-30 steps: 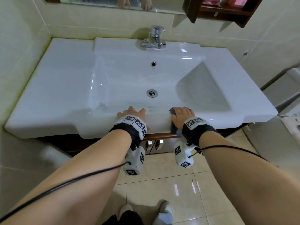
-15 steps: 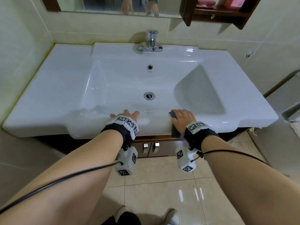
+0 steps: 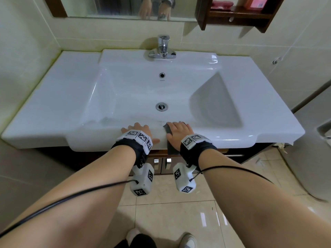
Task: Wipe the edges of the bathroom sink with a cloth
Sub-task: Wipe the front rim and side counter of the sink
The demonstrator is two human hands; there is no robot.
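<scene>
The white bathroom sink (image 3: 53,97) fills the middle of the view, and both my hands rest on its front rim. My right hand (image 3: 177,134) presses a dark grey cloth (image 3: 171,149) onto that rim just right of the drain (image 3: 161,106). The cloth drapes over the rim's front face, and a corner of it pokes out past my fingers on the left. My left hand (image 3: 139,130) lies flat on the rim a short gap to the left, fingers apart, holding nothing.
A chrome faucet (image 3: 162,48) stands at the back centre of the sink. Above hang a mirror (image 3: 125,6) and a dark wooden shelf (image 3: 238,15). Tiled walls close both sides. A dark cabinet (image 3: 161,164) sits under the sink, and a white fixture (image 3: 313,158) stands at the right.
My right hand has slid the cloth to the left along the front rim, closer to my left hand. The left hand has stayed in place. The view has tilted up slightly.
</scene>
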